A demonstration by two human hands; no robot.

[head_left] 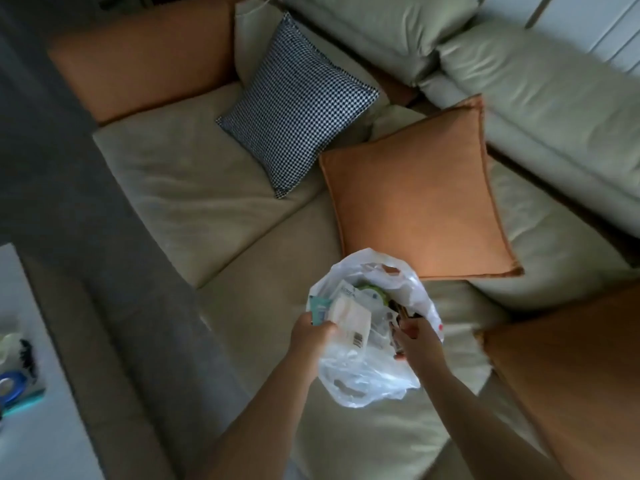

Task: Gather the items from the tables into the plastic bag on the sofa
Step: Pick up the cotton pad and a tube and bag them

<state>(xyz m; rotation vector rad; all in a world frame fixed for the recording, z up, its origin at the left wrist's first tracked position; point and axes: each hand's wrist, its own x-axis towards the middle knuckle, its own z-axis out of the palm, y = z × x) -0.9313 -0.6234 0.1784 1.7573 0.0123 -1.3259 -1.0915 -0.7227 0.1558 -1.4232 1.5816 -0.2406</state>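
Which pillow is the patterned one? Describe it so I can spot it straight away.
On the beige sofa, look up and left from the white plastic bag, past the orange pillow beside it. The patterned pillow leans in the corner. It alone has a fine dark-and-white check; the others are plain orange.

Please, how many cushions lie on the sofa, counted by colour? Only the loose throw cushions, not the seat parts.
Orange cushions: 2, one beside the plastic bag at, one at the right edge.
Black-and-white patterned cushion: 1.
Total: 3.
The orange block at upper left looks like a sofa part and is not counted.
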